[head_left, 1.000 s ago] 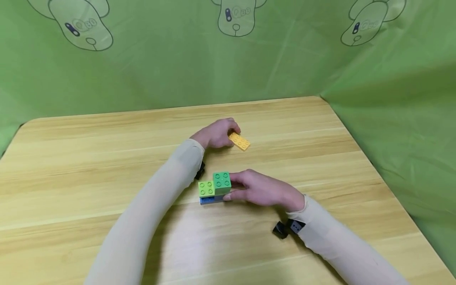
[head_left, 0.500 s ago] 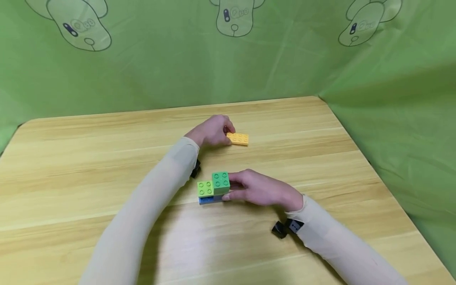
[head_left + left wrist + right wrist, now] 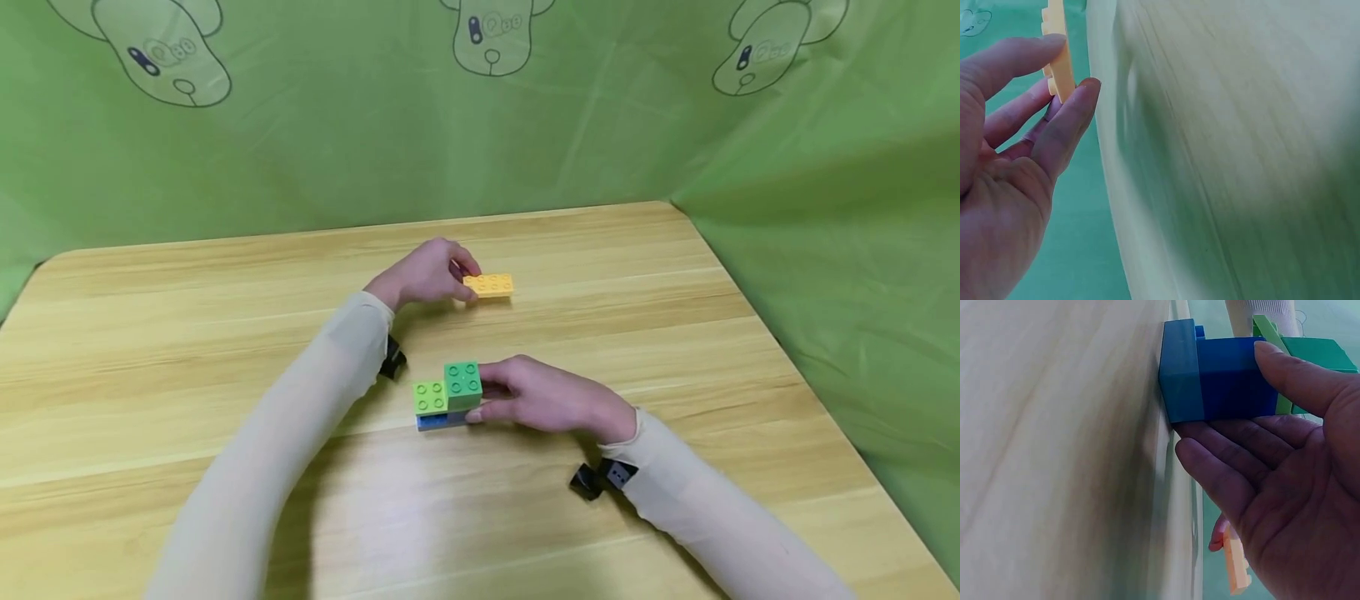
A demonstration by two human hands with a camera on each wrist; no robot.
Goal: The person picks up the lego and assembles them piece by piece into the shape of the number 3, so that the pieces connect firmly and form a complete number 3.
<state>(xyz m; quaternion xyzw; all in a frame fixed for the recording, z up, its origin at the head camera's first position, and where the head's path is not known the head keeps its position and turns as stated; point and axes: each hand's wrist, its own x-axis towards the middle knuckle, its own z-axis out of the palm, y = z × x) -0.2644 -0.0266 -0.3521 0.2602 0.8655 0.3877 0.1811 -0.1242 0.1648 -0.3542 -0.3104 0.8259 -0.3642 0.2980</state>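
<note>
In the head view my left hand (image 3: pixel 426 273) pinches one end of a flat yellow-orange toy brick (image 3: pixel 491 286), studded on top. The left wrist view shows this brick (image 3: pixel 1059 59) between thumb and fingers, held off the table. Nearer to me, my right hand (image 3: pixel 547 397) grips the right side of a small stack of bricks on the table. A green brick (image 3: pixel 462 383) and a flat lime brick (image 3: pixel 430 398) top it, above blue bricks (image 3: pixel 441 422). In the right wrist view, my thumb presses a dark blue brick (image 3: pixel 1235 378) resting on a lighter blue one (image 3: pixel 1181 372).
The wooden table (image 3: pixel 225 358) spreads out on all sides of the hands. Green cloth (image 3: pixel 337 150) hangs behind it and along the right edge. Black devices (image 3: pixel 602 479) are strapped at the wrists, close to the tabletop.
My left hand has moved left and lifted the yellow-orange brick, turning it from a slant to nearly straight across. My right hand and the stack hold still.
</note>
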